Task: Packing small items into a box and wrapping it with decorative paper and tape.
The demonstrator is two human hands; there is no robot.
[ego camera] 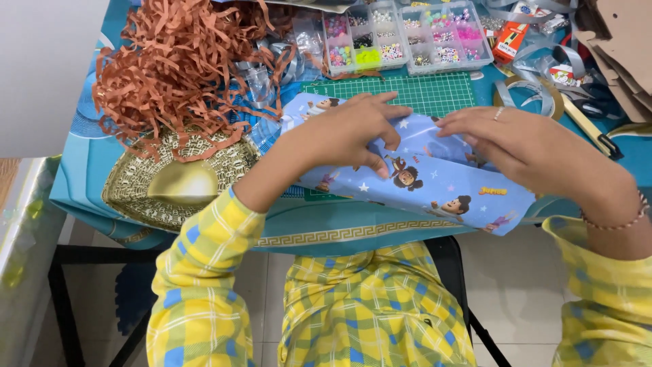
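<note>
Both your hands, left hand (346,132) & right hand (526,146), pinch the wrapping paper (435,180) (over table (339,231) edge); tug unevenly, it probably tears.

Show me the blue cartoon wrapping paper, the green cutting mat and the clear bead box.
blue cartoon wrapping paper (441,187), head view, on its printed face.
green cutting mat (421,92), head view, on its bare grid.
clear bead box (407,37), head view, on a middle compartment.

Flat parcel in light-blue cartoon-print wrapping paper (435,180) at the table's near edge under both hands, small orange-and-white carton (511,39) far right, beside the bead organiser (407,34)
</note>
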